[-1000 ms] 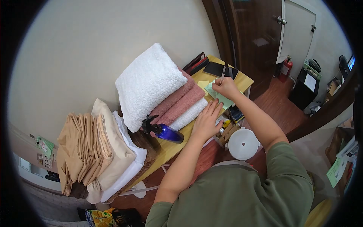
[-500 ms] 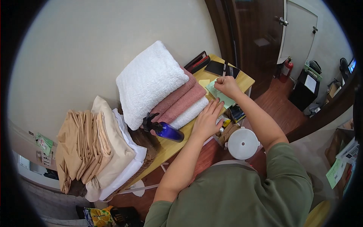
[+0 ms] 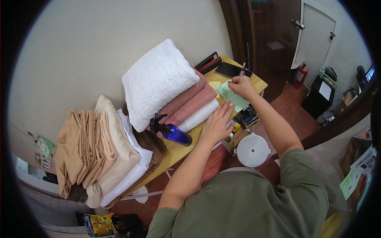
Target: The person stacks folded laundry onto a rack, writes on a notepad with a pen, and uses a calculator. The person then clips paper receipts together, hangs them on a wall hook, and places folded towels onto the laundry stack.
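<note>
A pen (image 3: 243, 69) is pinched in my right hand (image 3: 242, 86), standing up above the fist, over a light green paper (image 3: 233, 97) with handwriting on it. My left hand (image 3: 217, 122) lies flat with its fingers stretched, fingertips at the paper's lower left edge and the hand beside the folded white towel (image 3: 199, 115). A small yellow note (image 3: 214, 85) lies left of the green paper. Behind my right hand is a black phone (image 3: 229, 70). The pen's tip is hidden by my fingers.
Folded pink towels (image 3: 194, 104) and a white towel (image 3: 158, 81) are stacked on the wooden table (image 3: 174, 158). A blue spray bottle (image 3: 177, 135) stands before them. Folded beige cloths (image 3: 85, 146) pile up at left. A lidded white bucket (image 3: 253, 150) is below the table edge.
My right hand has shifted slightly, and the pen now leans to the right. More handwriting shows on the green paper. The left hand stays flat, and the view has tilted a little.
</note>
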The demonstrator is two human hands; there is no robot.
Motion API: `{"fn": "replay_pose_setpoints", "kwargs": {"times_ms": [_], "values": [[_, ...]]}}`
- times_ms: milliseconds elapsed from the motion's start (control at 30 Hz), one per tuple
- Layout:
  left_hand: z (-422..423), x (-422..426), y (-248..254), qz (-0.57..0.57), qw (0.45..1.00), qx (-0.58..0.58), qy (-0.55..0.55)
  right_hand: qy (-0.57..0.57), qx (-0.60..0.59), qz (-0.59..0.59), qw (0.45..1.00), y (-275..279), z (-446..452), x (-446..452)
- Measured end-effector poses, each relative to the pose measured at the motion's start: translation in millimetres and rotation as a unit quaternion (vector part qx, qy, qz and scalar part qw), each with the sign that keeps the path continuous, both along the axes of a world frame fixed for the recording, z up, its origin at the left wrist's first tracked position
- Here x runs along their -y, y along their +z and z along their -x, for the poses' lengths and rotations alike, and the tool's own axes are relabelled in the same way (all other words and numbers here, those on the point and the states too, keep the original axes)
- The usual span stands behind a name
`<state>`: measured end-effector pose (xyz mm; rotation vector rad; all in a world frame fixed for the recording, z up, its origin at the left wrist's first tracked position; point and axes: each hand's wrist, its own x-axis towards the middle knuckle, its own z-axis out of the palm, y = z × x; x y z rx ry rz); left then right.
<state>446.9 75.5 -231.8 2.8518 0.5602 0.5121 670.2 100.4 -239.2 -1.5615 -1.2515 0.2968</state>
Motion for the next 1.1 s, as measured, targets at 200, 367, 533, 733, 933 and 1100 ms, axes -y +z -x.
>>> {"fn": "replay_pose_setpoints", "kwargs": {"times_ms": [200,367,533,733,933,1100], "values": [[-1.8,-1.2,0.3,-0.005,1.000,0.003,-0.001,-0.008,0.039,-0.014,0.999,0.3,4.6,3.5],[-1.7,-1.3,-0.1,-0.001,1.000,0.004,-0.001,-0.009,0.054,-0.019,0.998,1.9,6.4,5.2],[-1.2,-2.5,0.7,-0.004,1.000,0.009,-0.004,-0.008,0.043,0.030,0.999,5.9,5.2,4.3],[-1.2,-2.8,-1.4,-0.004,1.000,0.007,-0.003,-0.045,0.037,0.027,0.998,0.7,1.3,4.5],[-0.9,-1.6,-0.5,0.002,1.000,0.003,-0.001,-0.054,0.069,0.031,0.996,4.8,4.9,7.6],[-0.7,-1.3,-1.4,0.003,1.000,0.000,0.002,-0.050,0.039,0.045,0.997,1.0,2.5,5.9]]}}
